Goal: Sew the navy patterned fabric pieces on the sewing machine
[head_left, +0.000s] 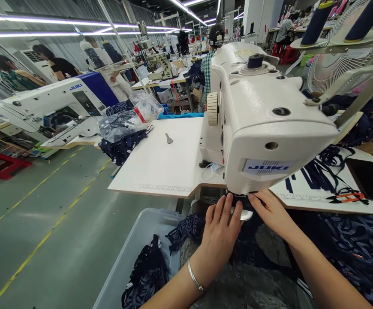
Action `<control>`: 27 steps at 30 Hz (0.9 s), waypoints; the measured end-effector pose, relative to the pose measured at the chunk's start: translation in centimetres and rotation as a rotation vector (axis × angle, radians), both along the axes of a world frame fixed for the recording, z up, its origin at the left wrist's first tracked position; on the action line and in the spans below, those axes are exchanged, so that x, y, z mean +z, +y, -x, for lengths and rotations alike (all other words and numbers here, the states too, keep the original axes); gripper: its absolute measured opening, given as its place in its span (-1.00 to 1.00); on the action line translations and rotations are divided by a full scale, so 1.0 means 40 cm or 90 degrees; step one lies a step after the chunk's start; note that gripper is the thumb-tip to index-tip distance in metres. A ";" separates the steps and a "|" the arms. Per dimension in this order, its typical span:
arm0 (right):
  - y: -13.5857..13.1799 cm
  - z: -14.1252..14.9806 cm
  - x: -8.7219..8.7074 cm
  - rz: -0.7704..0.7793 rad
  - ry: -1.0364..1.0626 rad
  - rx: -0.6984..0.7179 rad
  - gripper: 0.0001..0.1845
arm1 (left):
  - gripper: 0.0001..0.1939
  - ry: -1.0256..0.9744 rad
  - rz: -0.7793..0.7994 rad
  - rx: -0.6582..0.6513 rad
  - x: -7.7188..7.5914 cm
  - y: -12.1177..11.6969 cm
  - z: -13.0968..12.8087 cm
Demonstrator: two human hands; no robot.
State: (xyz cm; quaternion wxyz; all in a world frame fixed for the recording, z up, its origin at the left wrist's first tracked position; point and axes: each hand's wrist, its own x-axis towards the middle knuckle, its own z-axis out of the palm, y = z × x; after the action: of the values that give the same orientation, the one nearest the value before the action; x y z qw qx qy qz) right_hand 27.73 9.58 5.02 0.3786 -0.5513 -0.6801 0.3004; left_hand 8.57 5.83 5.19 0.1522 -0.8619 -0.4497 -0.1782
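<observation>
A white JUKI sewing machine (279,128) stands right in front of me. Under its head, at the needle area, lies dark navy fabric (247,231) that hangs down toward my lap. My left hand (220,229), with a bracelet at the wrist, rests on the fabric left of the needle area, fingers stretched out and slightly apart. A shiny metal piece (246,215) shows beside its fingers. My right hand (270,210) holds the fabric edge between thumb and fingers, just right of the needle area. The needle and the stitching spot are hidden by the machine head and my fingers.
A clear plastic bin (125,253) with patterned navy garments (149,270) stands low left. On the white table (173,167) lies a small grey metal piece (168,138). At right are navy straps (318,171), orange-handled snips (349,197) and a phone (371,178). People work farther back.
</observation>
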 end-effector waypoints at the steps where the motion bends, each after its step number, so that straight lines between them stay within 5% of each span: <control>1: 0.000 0.000 0.000 0.001 0.001 0.000 -0.62 | -0.57 -0.001 -0.001 0.001 -0.001 0.000 0.000; 12: -0.014 0.000 -0.006 0.028 0.055 -0.014 -0.71 | -0.57 0.013 0.003 0.007 -0.007 0.000 -0.004; 16: -0.024 -0.019 -0.056 0.023 0.134 -0.058 -0.72 | -0.60 -0.001 -0.002 -0.006 0.001 0.005 -0.007; 23: -0.057 -0.087 -0.189 0.099 -0.029 0.027 -0.61 | -0.59 -0.025 -0.017 -0.018 -0.009 0.011 -0.016; 27: -0.086 -0.138 -0.182 0.188 0.044 0.066 -0.67 | -0.68 -0.085 -0.029 -0.038 -0.001 0.012 -0.007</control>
State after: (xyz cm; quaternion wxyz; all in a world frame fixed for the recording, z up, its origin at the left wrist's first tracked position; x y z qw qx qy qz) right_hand 33.25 6.15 -2.25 0.3004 -0.5546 -0.6424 0.4353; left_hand 8.83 6.32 5.17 0.1362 -0.8573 -0.4289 -0.2500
